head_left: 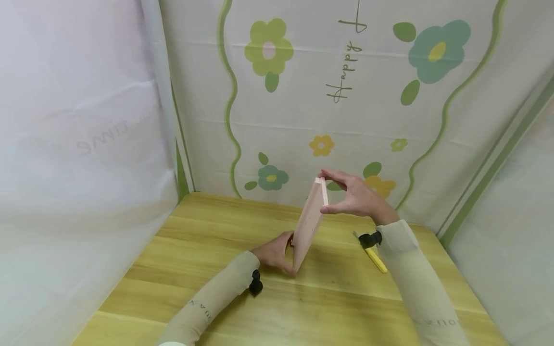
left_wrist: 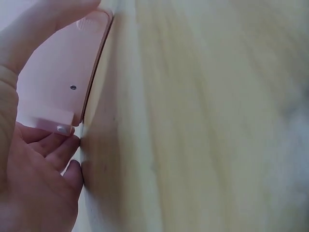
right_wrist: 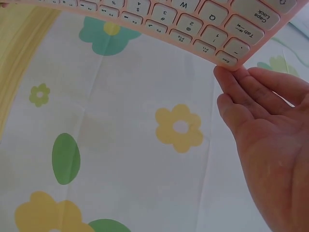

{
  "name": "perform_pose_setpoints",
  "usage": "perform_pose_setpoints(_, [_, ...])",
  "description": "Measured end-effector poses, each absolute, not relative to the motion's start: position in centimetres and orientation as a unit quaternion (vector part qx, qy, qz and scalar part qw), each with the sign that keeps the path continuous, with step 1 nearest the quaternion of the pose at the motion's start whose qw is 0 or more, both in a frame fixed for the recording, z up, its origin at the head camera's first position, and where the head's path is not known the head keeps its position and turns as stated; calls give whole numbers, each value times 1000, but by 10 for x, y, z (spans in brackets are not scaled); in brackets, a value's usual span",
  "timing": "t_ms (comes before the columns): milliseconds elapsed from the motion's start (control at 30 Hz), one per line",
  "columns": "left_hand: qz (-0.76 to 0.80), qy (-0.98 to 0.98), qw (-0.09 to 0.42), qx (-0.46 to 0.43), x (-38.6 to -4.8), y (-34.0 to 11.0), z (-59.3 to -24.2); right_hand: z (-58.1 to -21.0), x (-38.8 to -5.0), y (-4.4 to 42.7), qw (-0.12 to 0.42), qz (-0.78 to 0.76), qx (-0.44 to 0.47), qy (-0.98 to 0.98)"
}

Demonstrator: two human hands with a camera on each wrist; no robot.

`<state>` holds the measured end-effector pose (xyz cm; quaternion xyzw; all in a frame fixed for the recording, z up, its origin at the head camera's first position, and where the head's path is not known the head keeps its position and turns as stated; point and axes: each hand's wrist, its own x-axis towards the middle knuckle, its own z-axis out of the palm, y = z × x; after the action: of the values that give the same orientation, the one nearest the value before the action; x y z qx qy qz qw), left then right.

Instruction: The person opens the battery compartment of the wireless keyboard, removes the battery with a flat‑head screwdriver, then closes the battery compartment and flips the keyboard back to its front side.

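Observation:
A pink keyboard (head_left: 308, 221) with white keys is tilted up steeply on one end above the table. Its underside faces the head view, while the right wrist view looks onto its keys (right_wrist: 189, 24). My left hand (head_left: 275, 253) grips the lower end, thumb at the near edge and fingers at the far one. In the left wrist view, a screw and a small foot show on the pink underside (left_wrist: 53, 72), and that end is at the tabletop. My right hand (head_left: 354, 196) holds the raised end between thumb and fingers.
On the wood-grain table (head_left: 207, 216), right of the keyboard, lies a yellow-handled tool (head_left: 376, 261) with a thin metal shaft, partly behind the right wrist camera (head_left: 370, 240). A flower-print curtain (head_left: 303, 110) hangs behind the table, and pale sheets close off both sides.

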<state>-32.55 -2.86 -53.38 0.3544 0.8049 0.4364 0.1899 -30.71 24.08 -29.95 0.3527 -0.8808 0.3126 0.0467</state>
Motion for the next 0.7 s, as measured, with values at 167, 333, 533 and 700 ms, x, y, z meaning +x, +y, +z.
perform_pose_setpoints(167, [435, 805, 178, 362, -326, -30, -532, -300, -306, 242, 40, 327, 347, -878])
perform_pose_setpoints(333, [439, 811, 165, 349, -325, -34, -531, -301, -306, 249, 35, 352, 341, -871])
perform_pose_setpoints(533, [422, 832, 130, 336, -324, -42, -516, -296, -306, 265, 54, 375, 338, -861])
perform_pose_setpoints(700, [412, 834, 103, 352, -330, -55, -506, -295, -301, 280, 55, 389, 328, -859])
